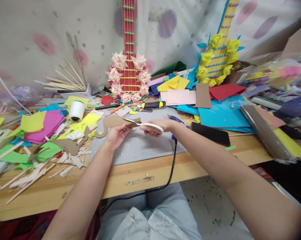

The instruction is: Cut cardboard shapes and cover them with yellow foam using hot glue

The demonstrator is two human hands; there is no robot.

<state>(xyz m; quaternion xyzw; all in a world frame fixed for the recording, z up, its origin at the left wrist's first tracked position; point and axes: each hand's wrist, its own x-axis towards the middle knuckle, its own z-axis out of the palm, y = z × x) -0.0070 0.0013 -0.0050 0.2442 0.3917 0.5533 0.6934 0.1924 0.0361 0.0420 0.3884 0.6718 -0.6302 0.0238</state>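
My left hand (117,134) is closed on a piece of brown cardboard (113,122), which has a curved, hooked outline at its left end. In my right hand (157,127) is a pair of scissors (152,127) with white handles, its fingers wrapped through them. The scissor blades point left and lie across the right part of the cardboard, close to my left fingertips. Both hands are just above a grey cutting mat (140,150). Whether the blades are fully closed is hard to see.
Paper scraps (43,150) cover the left of the table. A red guitar model (129,73) and a yellow one (216,63) stand behind. A white roll (77,110), utility knife (152,104), blue corded tool (176,120), black phone-like slab (210,133) and coloured sheets (220,113) surround the mat.
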